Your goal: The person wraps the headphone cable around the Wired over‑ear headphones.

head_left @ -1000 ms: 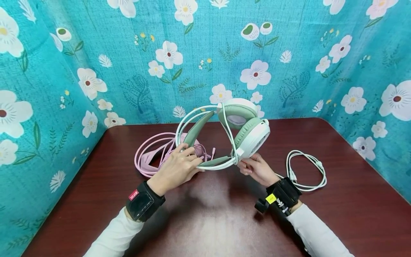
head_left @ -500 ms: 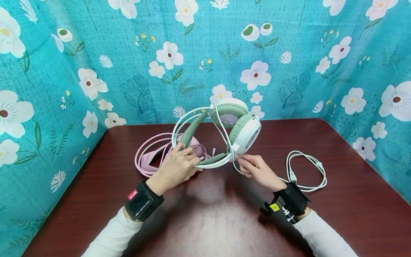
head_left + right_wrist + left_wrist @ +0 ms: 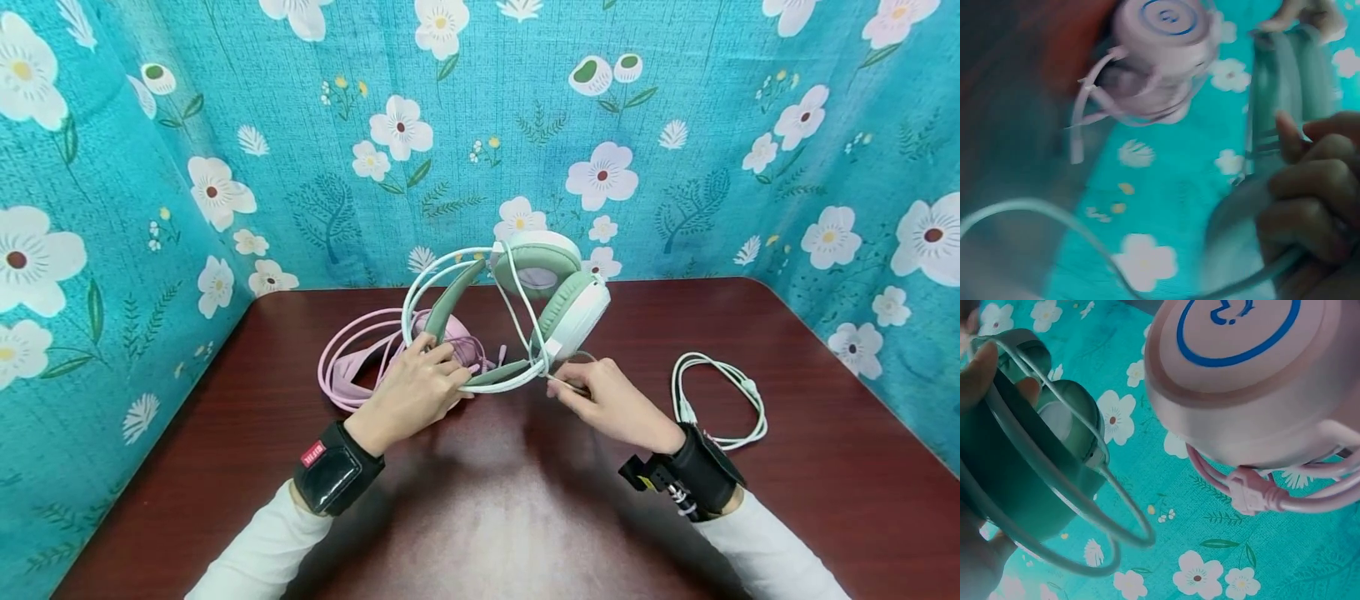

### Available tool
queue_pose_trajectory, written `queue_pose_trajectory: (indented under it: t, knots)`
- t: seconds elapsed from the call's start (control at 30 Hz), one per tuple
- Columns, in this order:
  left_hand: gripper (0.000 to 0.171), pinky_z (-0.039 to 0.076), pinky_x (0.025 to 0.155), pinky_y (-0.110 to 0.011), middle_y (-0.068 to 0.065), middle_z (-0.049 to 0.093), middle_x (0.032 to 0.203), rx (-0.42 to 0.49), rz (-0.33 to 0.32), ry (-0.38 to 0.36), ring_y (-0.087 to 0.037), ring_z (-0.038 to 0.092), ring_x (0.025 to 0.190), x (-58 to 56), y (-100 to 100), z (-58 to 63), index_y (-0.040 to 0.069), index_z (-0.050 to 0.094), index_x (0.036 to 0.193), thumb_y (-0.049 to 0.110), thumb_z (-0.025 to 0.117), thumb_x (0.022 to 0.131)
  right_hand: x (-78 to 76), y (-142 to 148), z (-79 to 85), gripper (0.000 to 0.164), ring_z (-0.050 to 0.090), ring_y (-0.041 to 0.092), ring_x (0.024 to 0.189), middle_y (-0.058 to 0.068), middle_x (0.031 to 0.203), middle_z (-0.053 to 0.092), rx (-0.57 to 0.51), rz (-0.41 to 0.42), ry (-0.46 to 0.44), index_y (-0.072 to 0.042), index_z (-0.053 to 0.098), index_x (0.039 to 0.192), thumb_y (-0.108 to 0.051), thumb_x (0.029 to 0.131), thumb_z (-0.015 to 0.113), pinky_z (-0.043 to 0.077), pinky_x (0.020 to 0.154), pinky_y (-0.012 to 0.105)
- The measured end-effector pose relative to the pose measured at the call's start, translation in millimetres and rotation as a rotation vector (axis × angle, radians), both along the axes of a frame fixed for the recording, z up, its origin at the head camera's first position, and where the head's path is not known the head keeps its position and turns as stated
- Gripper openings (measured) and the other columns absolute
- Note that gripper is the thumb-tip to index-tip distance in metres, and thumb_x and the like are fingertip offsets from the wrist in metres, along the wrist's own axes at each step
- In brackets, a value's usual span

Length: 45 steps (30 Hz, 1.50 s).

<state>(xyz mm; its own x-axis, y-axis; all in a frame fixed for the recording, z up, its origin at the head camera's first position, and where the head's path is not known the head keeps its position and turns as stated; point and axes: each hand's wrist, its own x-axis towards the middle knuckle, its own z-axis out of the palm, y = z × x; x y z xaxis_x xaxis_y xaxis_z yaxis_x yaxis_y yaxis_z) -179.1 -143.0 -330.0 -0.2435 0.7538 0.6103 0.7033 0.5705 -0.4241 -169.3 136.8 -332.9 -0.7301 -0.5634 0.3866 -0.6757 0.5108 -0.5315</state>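
White-and-green headphones (image 3: 577,321) are held raised over the table, earcups toward the back right. My left hand (image 3: 416,387) grips the headband, its fingers on the green band pad (image 3: 452,307). Just below the near earcup, my right hand (image 3: 622,404) pinches the pale cable, which crosses the band there. In the right wrist view, curled fingers (image 3: 1310,181) surround this cable (image 3: 1035,205), and its free length bows away to the left. A strand of cable also spans the gap beside the earcups in the left wrist view.
Pink headphones (image 3: 345,375) with a looped pink cable lie on the dark red table (image 3: 495,517), behind my left hand. To the right rests a coil of pale cable (image 3: 748,386). A blue flowered curtain (image 3: 465,108) surrounds the table's back and sides.
The white-and-green headphones have shifted slightly left. My right hand has come out from behind the near earcup, moving right, and now pinches the cable below it. The left hand keeps its grip.
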Motion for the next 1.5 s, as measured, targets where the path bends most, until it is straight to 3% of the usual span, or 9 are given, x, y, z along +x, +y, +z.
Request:
queue_pose_trajectory:
  t: [0.13,0.33,0.57,0.77,0.83,1.03,1.23,1.4,1.5]
  knots:
    - [0.035,0.041,0.080,-0.035,0.004,0.064,0.063,-0.029,0.002,0.035,-0.016,0.052,0.073,0.2,-1.2,-1.3,0.012,0.059,0.073,0.025,0.091,0.065,3.2,-1.3,15.3,0.025,0.027,-0.003,0.058,-0.012,0.061,0.033,0.078,0.039,0.068,-0.010,0.059,0.073,-0.002,0.096,0.059,0.027,0.057,0.019]
    - [0.037,0.041,0.080,-0.035,0.004,0.063,0.062,-0.023,-0.013,0.041,-0.015,0.051,0.072,0.3,-1.0,-1.0,0.011,0.058,0.072,0.025,0.091,0.065,2.3,0.2,32.2,0.022,0.027,-0.004,0.058,-0.012,0.064,0.031,0.143,0.091,0.039,-0.010,0.057,0.075,0.002,0.095,0.057,0.026,0.057,0.018]
    - [0.035,0.040,0.080,-0.035,0.003,0.061,0.060,-0.038,-0.013,0.031,-0.016,0.050,0.072,1.4,-1.0,0.0,0.011,0.058,0.070,0.024,0.090,0.066,7.2,-5.5,45.4,0.024,0.028,-0.001,0.058,-0.012,0.062,0.031,0.309,0.045,0.229,-0.015,0.057,0.073,-0.004,0.093,0.066,0.023,0.053,0.018]
    - [0.030,0.041,0.080,-0.034,0.004,0.062,0.062,-0.071,-0.054,0.040,-0.015,0.052,0.074,0.8,-1.0,-0.9,0.012,0.059,0.070,0.023,0.088,0.068,7.1,-11.3,58.6,0.027,0.033,0.002,0.059,-0.011,0.058,0.040,0.382,0.059,0.331,-0.017,0.061,0.065,-0.002,0.082,0.076,0.026,0.051,0.018]
    - [0.027,0.041,0.080,-0.033,0.004,0.063,0.062,-0.077,-0.082,0.053,-0.015,0.052,0.074,0.3,-1.0,-1.9,0.013,0.059,0.070,0.019,0.085,0.069,5.5,-12.2,63.4,0.024,0.037,0.001,0.059,-0.010,0.058,0.045,0.405,0.094,0.317,-0.016,0.065,0.065,-0.002,0.080,0.078,0.031,0.052,0.017]
    - [0.025,0.042,0.081,-0.033,0.005,0.063,0.061,-0.089,-0.124,0.074,-0.014,0.052,0.074,1.2,-0.9,-2.8,0.014,0.058,0.068,0.011,0.082,0.069,-1.3,-12.6,78.8,0.010,0.045,0.000,0.061,-0.008,0.063,0.060,0.472,0.221,0.164,-0.011,0.075,0.077,-0.002,0.083,0.077,0.042,0.058,0.018]
    - [0.021,0.043,0.080,-0.032,0.006,0.065,0.063,-0.096,-0.131,0.096,-0.014,0.052,0.075,3.9,-1.8,-3.8,0.014,0.061,0.070,0.012,0.082,0.071,-7.3,-13.7,91.1,0.006,0.056,-0.001,0.064,-0.008,0.071,0.071,0.491,0.238,0.117,-0.013,0.078,0.081,-0.009,0.081,0.082,0.046,0.058,0.018]
    - [0.018,0.045,0.085,-0.031,0.006,0.065,0.065,-0.120,-0.132,0.108,-0.014,0.055,0.078,8.5,-2.1,-3.0,0.014,0.060,0.071,0.009,0.078,0.073,-15.1,-8.9,102.2,0.006,0.066,0.003,0.075,-0.003,0.083,0.075,0.432,0.346,-0.003,-0.008,0.079,0.091,-0.005,0.088,0.075,0.055,0.070,0.022]
    - [0.020,0.046,0.089,-0.031,0.005,0.064,0.066,-0.156,-0.127,0.122,-0.014,0.056,0.080,12.1,-2.2,-1.8,0.013,0.058,0.072,0.003,0.076,0.074,-22.3,-2.7,109.3,0.004,0.066,0.005,0.078,-0.004,0.084,0.075,0.377,0.338,-0.033,-0.009,0.079,0.091,-0.010,0.089,0.075,0.055,0.073,0.023]
